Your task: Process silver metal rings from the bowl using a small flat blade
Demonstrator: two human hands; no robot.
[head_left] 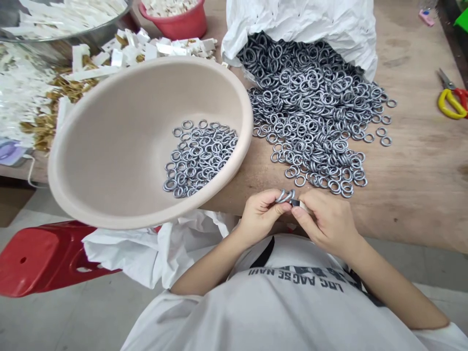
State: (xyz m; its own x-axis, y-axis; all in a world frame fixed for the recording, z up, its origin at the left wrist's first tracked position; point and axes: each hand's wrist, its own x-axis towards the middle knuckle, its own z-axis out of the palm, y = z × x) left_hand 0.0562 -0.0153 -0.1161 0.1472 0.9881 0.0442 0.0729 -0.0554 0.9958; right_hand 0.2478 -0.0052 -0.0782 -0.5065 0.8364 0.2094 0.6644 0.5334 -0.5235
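The person's left hand (261,217) and right hand (325,225) are close together just above the edge of the wooden surface (413,170). Both are closed in a small pinch and hold one small bunch of rings (285,196) between them. The fingers of the right hand (305,217) grip a small dark and pale piece (297,204), and the rings sit against it, but the fingers hide how they are joined.

A large heap of grey metal rings (310,112) spreads over the surface from the mouth of a white sack (300,24), which lies open on its side. Beside the heap, a beige plastic basin (234,97) stands tilted toward the person, and a smaller pile of rings (199,158) lies at its low side. Judging from these amounts, only a small part of the rings seems to be in the basin, and the much larger part remains on the surface and in the sack.

Farther away there are white and brass-coloured pieces (146,51), a red bowl (175,19) and scissors with a yellow handle (451,100). A red stool (44,258) stands on the floor at the left.
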